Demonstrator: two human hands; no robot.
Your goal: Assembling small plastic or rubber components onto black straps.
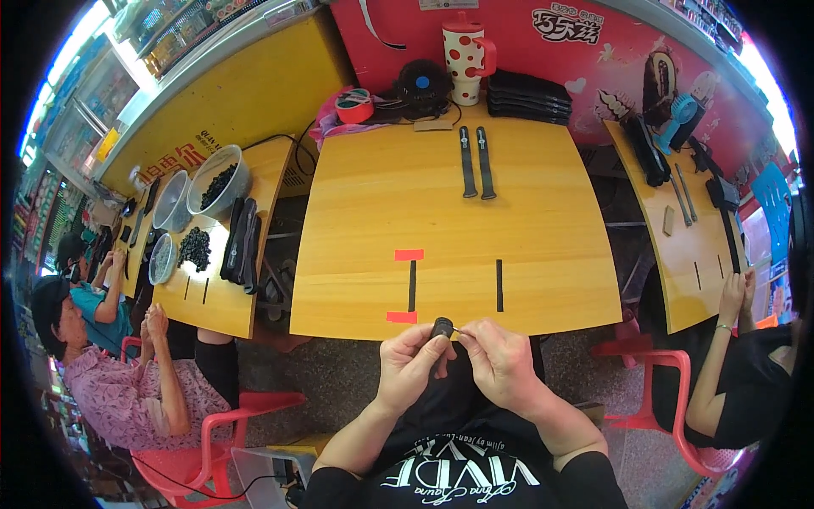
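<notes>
Just past the near edge of the wooden table [458,225], my left hand [409,360] is closed on a small black piece [443,327] that looks coiled or ridged. My right hand [502,356] is beside it, thumb and finger pinching a thin light-coloured pin [459,331] whose tip meets the black piece. Its exact kind is too small to tell. On the table ahead lie two black straps [466,161], side by side. Closer to my hands are two short black strips [413,287], the left one between pieces of red tape [409,254].
At the back stand a spotted tumbler [465,64], a stack of black straps [529,97], a small black fan [423,83] and a red tape roll [354,105]. Side tables hold plastic tubs [215,182] and a blue fan [678,119]. People sit working left and right.
</notes>
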